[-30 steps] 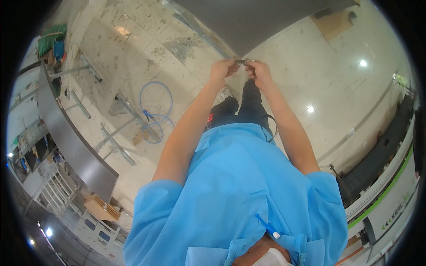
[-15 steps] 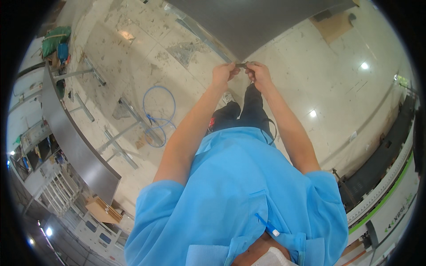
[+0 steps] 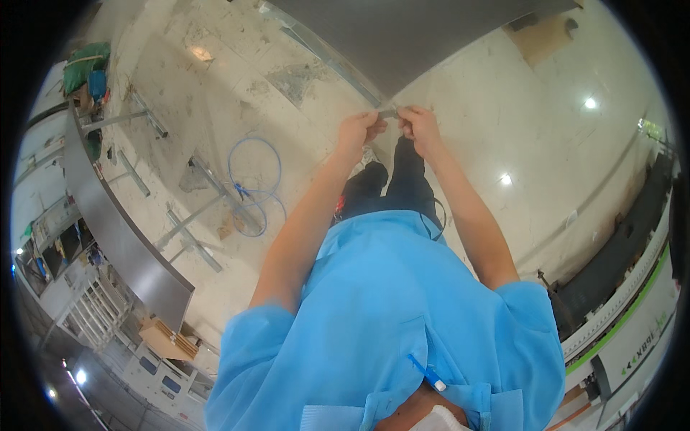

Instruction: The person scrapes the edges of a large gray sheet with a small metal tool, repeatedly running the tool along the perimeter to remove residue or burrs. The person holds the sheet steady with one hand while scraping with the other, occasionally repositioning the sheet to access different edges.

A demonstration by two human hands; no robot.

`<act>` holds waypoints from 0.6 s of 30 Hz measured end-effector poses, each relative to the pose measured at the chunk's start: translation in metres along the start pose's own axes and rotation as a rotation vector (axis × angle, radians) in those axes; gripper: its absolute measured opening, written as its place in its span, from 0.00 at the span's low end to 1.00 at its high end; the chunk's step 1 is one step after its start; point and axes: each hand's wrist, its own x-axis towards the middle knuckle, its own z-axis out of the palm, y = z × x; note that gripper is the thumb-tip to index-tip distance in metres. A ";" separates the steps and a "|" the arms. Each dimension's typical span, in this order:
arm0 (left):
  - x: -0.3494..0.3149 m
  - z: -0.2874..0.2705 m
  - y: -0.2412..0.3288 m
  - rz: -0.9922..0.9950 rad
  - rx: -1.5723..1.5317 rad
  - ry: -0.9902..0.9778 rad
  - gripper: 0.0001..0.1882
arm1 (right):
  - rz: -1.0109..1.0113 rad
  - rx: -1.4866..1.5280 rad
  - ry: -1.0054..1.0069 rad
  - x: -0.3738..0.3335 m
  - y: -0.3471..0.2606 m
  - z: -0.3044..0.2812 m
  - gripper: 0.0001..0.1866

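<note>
Both my arms reach forward, and a small grey strip-like piece (image 3: 388, 113) spans the gap between my hands. The fingers of my left hand (image 3: 359, 133) are closed on its left end. My right hand (image 3: 420, 129) pinches the other end, its fingers curled in. The piece is too small to make out its kind. Just beyond the hands is the near corner of a large dark grey panel (image 3: 410, 43). My fingertips look close to that corner, but I cannot tell whether anything touches it.
A metal leg frame (image 3: 323, 54) runs under the panel's left edge. A coiled blue hose (image 3: 279, 161) lies on the floor at left, beside metal trestles (image 3: 198, 241) and a long dark board (image 3: 118, 230). Brown cardboard (image 3: 543, 39) lies far right; a white-and-green machine (image 3: 640, 337) flanks the right.
My left hand has shifted slightly left and down, and my right hand slightly down. The piece between them has tilted and now shows a lighter grey face. Both hands still grip it.
</note>
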 end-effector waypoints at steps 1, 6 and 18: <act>0.000 -0.001 -0.004 -0.121 0.059 0.062 0.15 | 0.168 0.020 0.069 0.003 0.005 0.001 0.10; 0.016 -0.001 -0.005 -0.025 0.031 0.063 0.15 | 0.065 0.081 0.042 0.019 0.018 -0.002 0.09; 0.016 0.008 -0.003 -0.048 -0.036 0.093 0.15 | 0.037 0.028 0.011 0.029 0.013 -0.008 0.10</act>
